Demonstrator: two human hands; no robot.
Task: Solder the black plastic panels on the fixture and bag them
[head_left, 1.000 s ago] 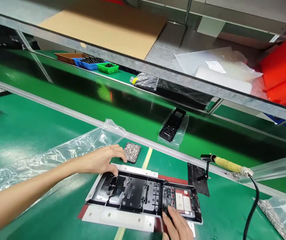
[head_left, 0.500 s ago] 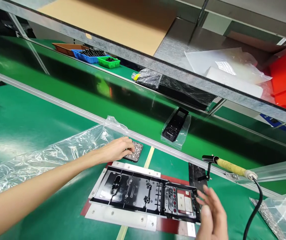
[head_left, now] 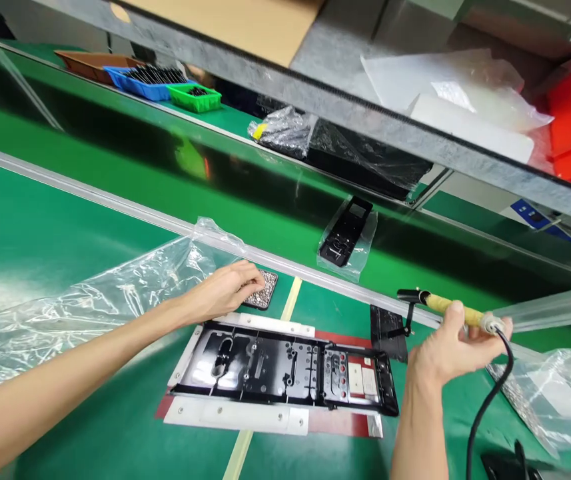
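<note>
My left hand (head_left: 228, 287) is at the edge of a small black tray (head_left: 268, 291) of tiny metal parts, its fingers pinched together; whatever may be between the fingertips is hidden. My right hand (head_left: 458, 343) has its thumb and fingers closed round the yellow-wrapped handle of a soldering iron (head_left: 438, 303), whose front end sits in a black stand (head_left: 408, 320). Between my arms, a long black plastic housing (head_left: 270, 365) lies open side up in a fixture with white side rails (head_left: 235, 415) on a red base.
Clear plastic film (head_left: 130, 280) spreads at left. Beyond the metal rail (head_left: 115, 199), a bagged black panel (head_left: 346, 233) lies on the green belt. The iron's black cable (head_left: 485, 393) hangs at right beside a plastic bag (head_left: 565, 393). A shelf (head_left: 335, 100) overhangs the back.
My right hand has moved from the housing's right end up and right onto the soldering iron's handle. My left hand stays at the tray. The whole view has shifted slightly.
</note>
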